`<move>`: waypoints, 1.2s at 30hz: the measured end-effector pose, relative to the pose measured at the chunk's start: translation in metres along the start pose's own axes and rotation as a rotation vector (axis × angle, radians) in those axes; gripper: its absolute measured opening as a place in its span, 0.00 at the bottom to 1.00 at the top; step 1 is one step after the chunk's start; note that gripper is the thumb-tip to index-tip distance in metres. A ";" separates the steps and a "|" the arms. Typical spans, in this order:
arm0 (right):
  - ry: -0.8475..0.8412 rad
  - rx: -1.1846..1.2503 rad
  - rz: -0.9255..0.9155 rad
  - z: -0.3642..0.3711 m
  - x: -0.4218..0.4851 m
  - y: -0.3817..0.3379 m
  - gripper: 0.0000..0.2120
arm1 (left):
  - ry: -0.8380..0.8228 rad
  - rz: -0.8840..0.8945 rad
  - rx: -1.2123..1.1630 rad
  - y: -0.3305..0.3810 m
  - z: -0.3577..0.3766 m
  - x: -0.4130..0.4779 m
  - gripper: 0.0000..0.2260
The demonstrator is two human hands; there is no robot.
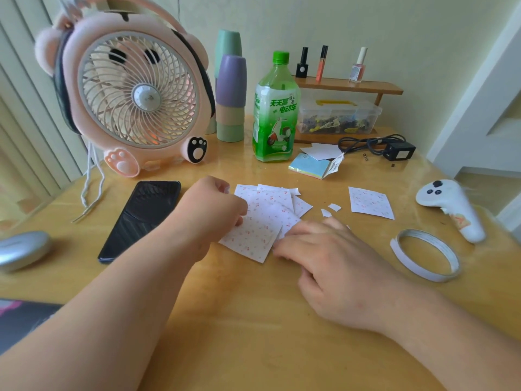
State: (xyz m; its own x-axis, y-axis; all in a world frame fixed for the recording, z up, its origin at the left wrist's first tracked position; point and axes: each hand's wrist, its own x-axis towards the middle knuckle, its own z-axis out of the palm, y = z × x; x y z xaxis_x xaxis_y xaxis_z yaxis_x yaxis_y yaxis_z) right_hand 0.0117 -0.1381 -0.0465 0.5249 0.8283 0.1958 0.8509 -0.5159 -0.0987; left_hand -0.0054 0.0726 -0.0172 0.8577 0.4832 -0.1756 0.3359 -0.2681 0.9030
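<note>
**Patterned paper squares (265, 218): skew and scatter risk**

Location: overlapping stack, mid counter (253, 320). Left hand (217, 207) curls on the stack's left edge; right hand (338, 266) presses flat-fingered on its lower right corner. Likely faults: an uneven pull skews or creases sheets; a sweeping wrist scatters the loose scraps (334, 207) nearby; the fan (138, 88), if running, lifts them.

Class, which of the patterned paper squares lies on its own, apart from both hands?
The square nearest the white controller, at the right. It lies alone; the others overlap in a pile touched by the left hand and right hand.
</note>
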 end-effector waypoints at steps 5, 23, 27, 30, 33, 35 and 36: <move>-0.026 0.056 -0.022 0.003 0.001 -0.004 0.38 | 0.017 -0.009 -0.036 0.001 0.001 0.000 0.22; 0.003 0.275 0.015 0.012 0.008 -0.014 0.25 | 0.067 0.015 -0.201 -0.001 -0.003 0.001 0.16; 0.016 0.289 -0.028 0.007 0.007 -0.018 0.22 | 0.066 0.044 -0.233 -0.001 -0.002 0.000 0.14; 0.098 0.404 -0.007 0.000 0.004 -0.019 0.22 | 0.071 0.057 -0.345 0.002 -0.005 -0.003 0.05; 0.251 0.689 0.137 -0.012 -0.002 -0.018 0.18 | 0.011 0.078 -0.516 0.006 -0.005 -0.007 0.04; 0.372 0.858 0.272 -0.020 -0.004 -0.010 0.10 | -0.021 0.119 -0.640 0.008 -0.002 -0.012 0.05; 0.427 0.895 0.339 -0.022 -0.005 -0.005 0.06 | -0.056 0.138 -0.681 0.010 0.000 -0.015 0.10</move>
State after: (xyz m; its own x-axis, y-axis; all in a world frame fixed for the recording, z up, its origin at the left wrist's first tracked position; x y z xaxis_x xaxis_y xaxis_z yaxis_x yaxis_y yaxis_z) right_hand 0.0039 -0.1444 -0.0253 0.8363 0.4348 0.3339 0.4554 -0.2119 -0.8647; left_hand -0.0149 0.0627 -0.0059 0.8999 0.4337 -0.0445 -0.0813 0.2674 0.9602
